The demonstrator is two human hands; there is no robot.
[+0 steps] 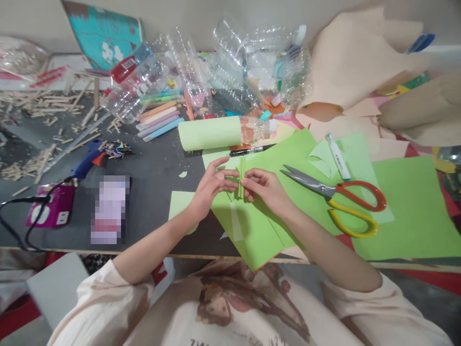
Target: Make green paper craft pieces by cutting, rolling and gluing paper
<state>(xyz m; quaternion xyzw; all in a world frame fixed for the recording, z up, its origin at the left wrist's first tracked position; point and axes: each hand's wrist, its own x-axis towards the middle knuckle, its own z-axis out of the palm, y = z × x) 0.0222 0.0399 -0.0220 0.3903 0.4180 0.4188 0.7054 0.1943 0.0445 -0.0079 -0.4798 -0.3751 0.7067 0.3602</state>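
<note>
Between my two hands a narrow folded strip of green paper (241,178) stands lengthwise, above larger green sheets. The thumb and fingers of my right hand (264,187) are closed on its right side. On its left, my left hand (212,187) has its fingers stretched out and apart, with fingertips at the strip's edge; whether they press on it I cannot tell. Beneath lies a bright green sheet (259,245). Scissors (324,190) with one orange and one yellow handle rest partly open to the right. A black pen (252,150) lies just beyond my hands.
A bottle wrapped in pale green paper (211,133) lies behind my hands, near clear plastic bottles (230,67). At left are a phone (110,206), a blue glue gun (88,156), a purple box (52,206) and wooden stick pieces (43,161). A white marker (337,156) lies beyond the scissors.
</note>
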